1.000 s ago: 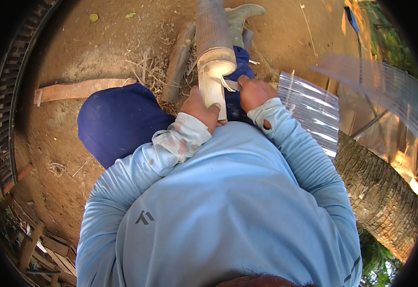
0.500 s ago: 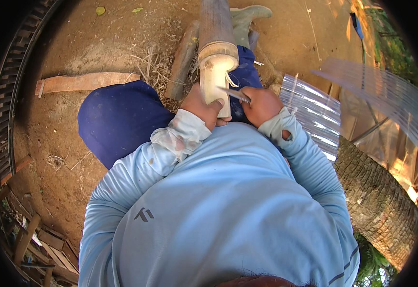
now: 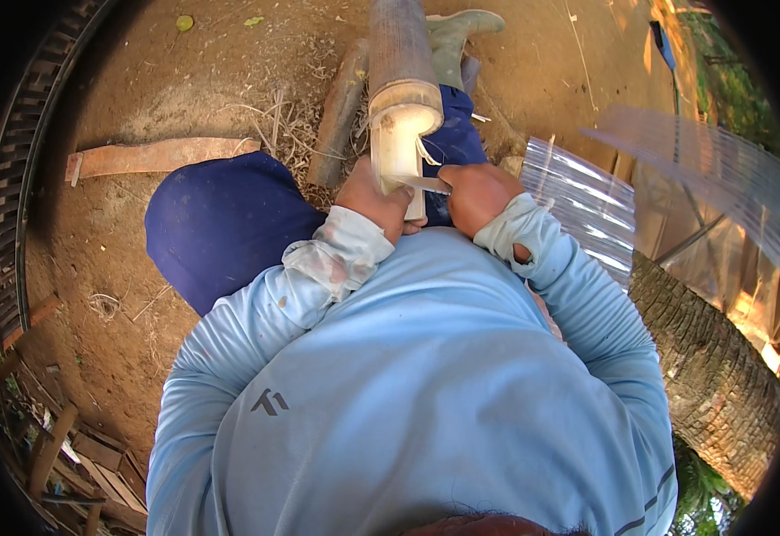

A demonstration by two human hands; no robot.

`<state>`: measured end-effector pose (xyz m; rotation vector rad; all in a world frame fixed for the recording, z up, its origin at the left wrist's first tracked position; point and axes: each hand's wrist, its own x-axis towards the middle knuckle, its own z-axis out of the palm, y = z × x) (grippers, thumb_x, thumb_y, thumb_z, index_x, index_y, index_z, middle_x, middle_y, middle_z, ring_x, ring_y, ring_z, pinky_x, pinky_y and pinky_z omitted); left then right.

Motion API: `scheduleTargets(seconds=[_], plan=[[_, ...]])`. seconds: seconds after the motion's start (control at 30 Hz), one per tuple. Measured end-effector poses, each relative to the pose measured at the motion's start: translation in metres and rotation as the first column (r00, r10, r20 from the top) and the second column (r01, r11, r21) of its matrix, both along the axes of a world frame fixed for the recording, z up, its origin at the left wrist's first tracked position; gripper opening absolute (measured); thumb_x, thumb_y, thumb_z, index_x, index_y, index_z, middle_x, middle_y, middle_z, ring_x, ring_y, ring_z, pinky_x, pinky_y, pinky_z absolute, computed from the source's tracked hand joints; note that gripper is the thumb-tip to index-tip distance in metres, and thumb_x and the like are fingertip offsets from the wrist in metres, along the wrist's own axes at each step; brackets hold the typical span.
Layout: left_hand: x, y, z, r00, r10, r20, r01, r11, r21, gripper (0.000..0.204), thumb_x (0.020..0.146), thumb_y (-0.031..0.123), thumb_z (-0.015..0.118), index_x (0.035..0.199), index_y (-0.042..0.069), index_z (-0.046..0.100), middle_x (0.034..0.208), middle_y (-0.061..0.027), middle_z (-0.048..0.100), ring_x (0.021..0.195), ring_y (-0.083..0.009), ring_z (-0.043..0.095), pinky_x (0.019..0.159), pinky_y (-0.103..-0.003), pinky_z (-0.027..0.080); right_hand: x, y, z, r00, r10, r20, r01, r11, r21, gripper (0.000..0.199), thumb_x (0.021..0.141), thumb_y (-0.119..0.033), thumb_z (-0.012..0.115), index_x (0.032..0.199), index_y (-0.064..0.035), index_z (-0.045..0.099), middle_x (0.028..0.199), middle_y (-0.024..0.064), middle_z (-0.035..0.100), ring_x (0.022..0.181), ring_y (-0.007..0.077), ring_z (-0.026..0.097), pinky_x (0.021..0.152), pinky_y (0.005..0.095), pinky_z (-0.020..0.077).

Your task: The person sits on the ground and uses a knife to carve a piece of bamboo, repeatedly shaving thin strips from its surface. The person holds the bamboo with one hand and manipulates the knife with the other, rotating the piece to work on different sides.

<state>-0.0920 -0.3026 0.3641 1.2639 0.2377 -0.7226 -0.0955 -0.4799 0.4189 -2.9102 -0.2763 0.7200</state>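
Since half a second ago, the knife (image 3: 425, 184) has swung flatter and moved down the bamboo pole (image 3: 405, 67), toward the left thumb; the right hand (image 3: 483, 196) has turned with it, while the left hand (image 3: 374, 198) keeps its place.

The bamboo pole points away from the person's body, its near end at the waist. The left hand grips that end, thumb on the upper face and fingertips showing at the tip. The right hand, just to the right of it, is clenched around the knife's handle, and the blade lies crosswise over the bamboo, close to the left thumb.

The pole is round and brownish grey farther out, with a ringed node; nearer, it is cut away to a pale, smooth tongue. Thin, curling fibres (image 3: 427, 152) hang from its right edge. On the packed brown earth lie dry, stringy shavings (image 3: 293, 134), a weathered log (image 3: 338, 116) and a flat reddish-brown board (image 3: 165, 158). At right, a clear corrugated sheet (image 3: 579, 205) shines beside a rough-barked trunk (image 3: 707, 366).
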Motion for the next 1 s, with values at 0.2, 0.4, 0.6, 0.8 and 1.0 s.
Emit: scheduleTargets(seconds=[0.2, 0.4, 0.6, 0.8, 1.0], plan=[[0.001, 0.002, 0.006, 1.000, -0.027, 0.000, 0.027, 0.999, 0.029, 0.040, 0.093, -0.001, 0.051, 0.129, -0.008, 0.037, 0.103, -0.0244, 0.061, 0.074, -0.0300, 0.071, 0.059, -0.032, 0.064, 0.004, -0.003, -0.010, 1.000, -0.016, 0.019, 0.017, 0.998, -0.054, 0.018, 0.088, -0.012, 0.053, 0.097, -0.0049, 0.066, 0.087, 0.0210, 0.070, 0.083, 0.0407, 0.068, 0.074, 0.0492, 0.0533], [0.002, 0.001, 0.003, 0.998, -0.055, 0.033, 0.053, 0.997, 0.063, 0.038, 0.093, -0.001, 0.053, 0.126, -0.010, 0.037, 0.101, -0.0244, 0.061, 0.073, -0.0307, 0.072, 0.056, -0.033, 0.063, 0.002, -0.014, -0.040, 0.987, -0.047, 0.152, 0.055, 0.997, -0.048, 0.017, 0.089, -0.012, 0.050, 0.096, -0.0044, 0.064, 0.087, 0.0206, 0.070, 0.082, 0.0410, 0.068, 0.074, 0.0499, 0.0537], [-0.001, -0.001, 0.004, 0.997, -0.074, 0.012, 0.073, 0.993, 0.090, 0.040, 0.093, 0.000, 0.053, 0.128, -0.010, 0.035, 0.099, -0.0236, 0.062, 0.074, -0.0303, 0.072, 0.057, -0.032, 0.063, 0.021, -0.025, -0.038, 0.977, -0.042, 0.209, 0.063, 0.994, -0.093, 0.017, 0.089, -0.013, 0.051, 0.096, -0.0046, 0.064, 0.087, 0.0225, 0.070, 0.082, 0.0423, 0.068, 0.075, 0.0501, 0.0536], [0.000, -0.004, -0.008, 0.993, -0.107, 0.053, 0.099, 0.984, 0.146, 0.042, 0.092, -0.002, 0.051, 0.130, -0.008, 0.034, 0.104, -0.0249, 0.060, 0.074, -0.0303, 0.072, 0.055, -0.031, 0.063, -0.002, -0.021, -0.033, 0.984, -0.117, 0.131, 0.120, 0.993, -0.013, 0.014, 0.084, -0.009, 0.056, 0.096, -0.0055, 0.064, 0.084, 0.0240, 0.067, 0.082, 0.0436, 0.066, 0.072, 0.0516, 0.0515], [-0.002, -0.006, -0.007, 0.996, -0.084, 0.029, 0.078, 0.983, 0.166, 0.040, 0.091, -0.001, 0.054, 0.127, -0.009, 0.036, 0.102, -0.0253, 0.062, 0.071, -0.0307, 0.072, 0.054, -0.033, 0.062, 0.006, -0.016, -0.039, 0.966, -0.103, 0.237, 0.121, 0.991, -0.062, 0.015, 0.088, -0.007, 0.050, 0.096, -0.0036, 0.062, 0.086, 0.0233, 0.069, 0.082, 0.0420, 0.067, 0.073, 0.0504, 0.0532]])
